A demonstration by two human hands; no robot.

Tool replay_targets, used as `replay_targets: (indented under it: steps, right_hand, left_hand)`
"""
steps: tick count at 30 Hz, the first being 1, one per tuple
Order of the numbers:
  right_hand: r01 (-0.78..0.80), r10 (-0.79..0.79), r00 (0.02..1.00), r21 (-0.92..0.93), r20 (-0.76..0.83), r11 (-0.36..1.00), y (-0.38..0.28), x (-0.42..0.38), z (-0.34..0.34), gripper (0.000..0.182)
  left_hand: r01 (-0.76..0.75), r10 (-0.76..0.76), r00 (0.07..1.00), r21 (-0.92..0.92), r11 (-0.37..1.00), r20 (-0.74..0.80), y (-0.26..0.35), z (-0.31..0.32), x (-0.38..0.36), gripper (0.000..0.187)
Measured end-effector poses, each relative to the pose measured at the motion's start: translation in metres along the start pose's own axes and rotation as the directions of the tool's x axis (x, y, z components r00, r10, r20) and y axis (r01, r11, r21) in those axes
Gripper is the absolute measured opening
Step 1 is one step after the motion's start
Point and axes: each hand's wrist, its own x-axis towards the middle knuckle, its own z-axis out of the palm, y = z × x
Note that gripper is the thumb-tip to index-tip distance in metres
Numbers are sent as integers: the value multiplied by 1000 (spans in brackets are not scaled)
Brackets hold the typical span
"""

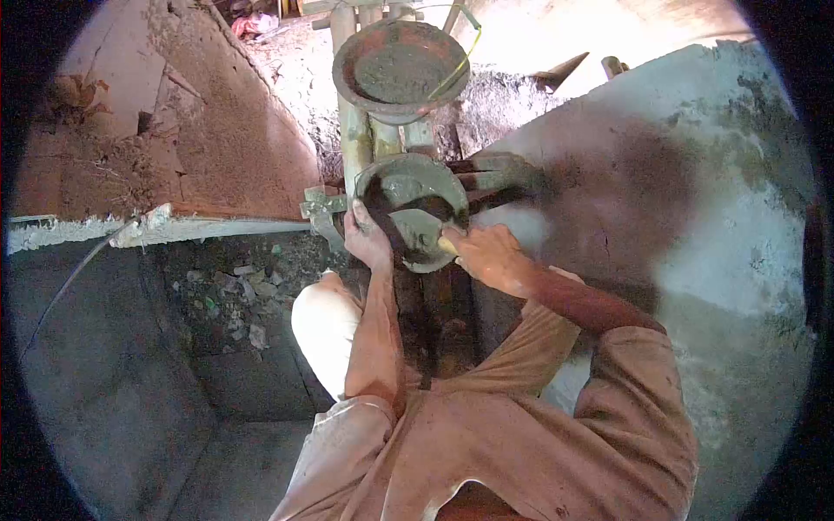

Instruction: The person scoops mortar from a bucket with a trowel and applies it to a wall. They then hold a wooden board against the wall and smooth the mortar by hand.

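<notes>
A round bowl (421, 184) with wet grey mortar inside stands tilted in front of me, over some bamboo poles. My left hand (368, 236) grips its left rim, fingers wrapped over the edge. At the bowl's lower right, my right hand (491, 257) is closed round a yellowish handle (448, 240); the tool's far end lies inside the bowl and is hard to make out against the dark shapes there. Just beyond sits a larger reddish-rimmed basin (401, 71), also holding grey mortar.
Bamboo poles (354, 139) run under the basin. A plastered slab or wall (686, 174) rises at the right, a brownish wall (234, 130) at the left. Rubble (248, 295) lies low on the left. A yellow-green strap (474, 39) hangs by the basin.
</notes>
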Motion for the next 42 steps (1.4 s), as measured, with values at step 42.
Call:
replay_targets:
  steps: [42]
  right_hand:
    - [-254, 212, 940, 133, 269, 958, 16, 56, 45, 52]
  left_hand:
    - [11, -10, 998, 16, 1000, -60, -1, 2, 9, 42]
